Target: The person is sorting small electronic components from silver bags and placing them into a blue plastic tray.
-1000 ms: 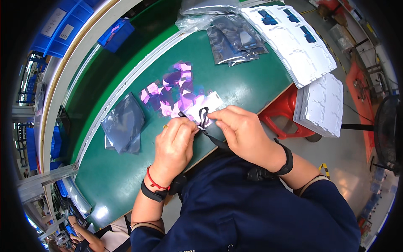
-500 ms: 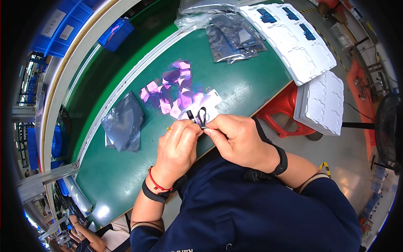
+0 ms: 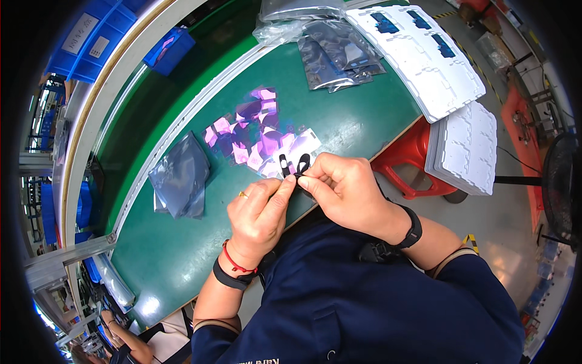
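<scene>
A thin black flexible strip (image 3: 304,160) is pinched between both hands above the green table. One end curls into a loop by my right fingers; the other, with a small pale patch, stands up straight by my left fingertips. My left hand (image 3: 257,212) is closed, its thumb and index finger on the strip's lower part. Opposite it, my right hand (image 3: 353,191) grips the strip between thumb and bent fingers. The fingers hide the part in between. Just beyond lie several scattered purple-tinted clear film pieces (image 3: 268,139) and a whitish sheet (image 3: 306,143).
Grey antistatic bags (image 3: 180,176) lie at left on the green table (image 3: 163,258), with more bags (image 3: 336,54) at the back. White trays (image 3: 436,82) with dark blue parts overhang the right edge. More trays (image 3: 464,145) rest on a red stool (image 3: 403,159). A person's arm (image 3: 134,346) shows lower left.
The loop has shifted slightly right and turned, and the strip's straight end stands more upright. My left index finger has extended toward the strip. Both hands stay together in nearly the same place.
</scene>
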Action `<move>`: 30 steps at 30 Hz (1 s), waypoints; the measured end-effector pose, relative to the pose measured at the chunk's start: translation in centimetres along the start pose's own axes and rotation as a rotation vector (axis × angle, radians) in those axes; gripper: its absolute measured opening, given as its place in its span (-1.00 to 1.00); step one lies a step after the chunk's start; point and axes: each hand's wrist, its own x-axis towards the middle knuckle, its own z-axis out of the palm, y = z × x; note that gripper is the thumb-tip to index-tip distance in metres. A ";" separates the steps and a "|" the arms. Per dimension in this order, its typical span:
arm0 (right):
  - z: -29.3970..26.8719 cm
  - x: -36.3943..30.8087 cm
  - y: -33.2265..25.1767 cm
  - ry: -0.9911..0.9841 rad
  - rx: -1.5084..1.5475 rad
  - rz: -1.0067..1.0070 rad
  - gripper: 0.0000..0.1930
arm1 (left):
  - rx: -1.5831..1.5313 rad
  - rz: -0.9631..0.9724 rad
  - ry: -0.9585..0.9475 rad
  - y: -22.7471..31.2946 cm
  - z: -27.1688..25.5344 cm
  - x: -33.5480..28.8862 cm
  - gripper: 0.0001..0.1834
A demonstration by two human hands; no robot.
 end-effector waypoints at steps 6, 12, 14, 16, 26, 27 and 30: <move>0.7 0.3 0.5 0.056 -0.097 -0.149 -0.89 | 0.086 -0.016 -0.027 0.2 0.2 0.0 -0.74; 0.9 -0.1 -1.3 0.092 -0.281 -0.456 -0.94 | -0.018 -0.267 -0.132 -0.3 1.5 -1.8 -0.84; 1.2 -0.1 -1.1 0.096 -0.283 -0.485 -0.95 | -0.117 -0.308 -0.178 0.0 1.4 -1.1 -0.87; -0.2 1.1 0.4 0.177 -0.290 -0.316 -0.95 | -0.074 -0.363 -0.072 0.9 1.4 0.1 -0.88; -6.4 -5.3 2.4 -0.079 -0.655 0.342 -0.35 | -0.163 -0.429 -0.111 0.2 1.0 -0.7 -0.92; -6.4 -5.8 4.2 -0.136 -0.553 0.305 -0.24 | -0.214 -0.467 -0.143 0.4 1.0 -0.6 -0.92; -4.9 -5.2 5.9 -0.199 0.184 0.352 -0.44 | -0.394 -0.562 -0.272 1.0 1.5 0.1 -0.89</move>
